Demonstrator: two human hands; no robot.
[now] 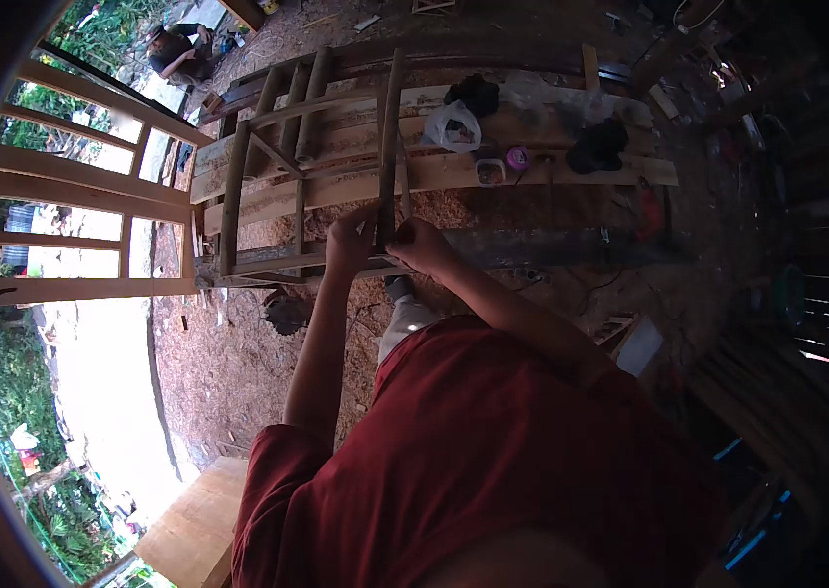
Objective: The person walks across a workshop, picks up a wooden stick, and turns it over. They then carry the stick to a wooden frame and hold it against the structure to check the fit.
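Observation:
A wooden frame of round-edged posts and thin crossbars rests on the planks in front of me. My left hand is at the near part of its right-hand post, fingers closed against the post's left side. Just right of the same post is my right hand, its fingers curled into a pinch close to the wood. Whatever lies between those fingertips is too small and dark to make out.
Long planks hold a white plastic bag, a small tub, a pink round item and dark cloths. A slatted wooden panel stands left. A circular blade lies below. Another person sits far left.

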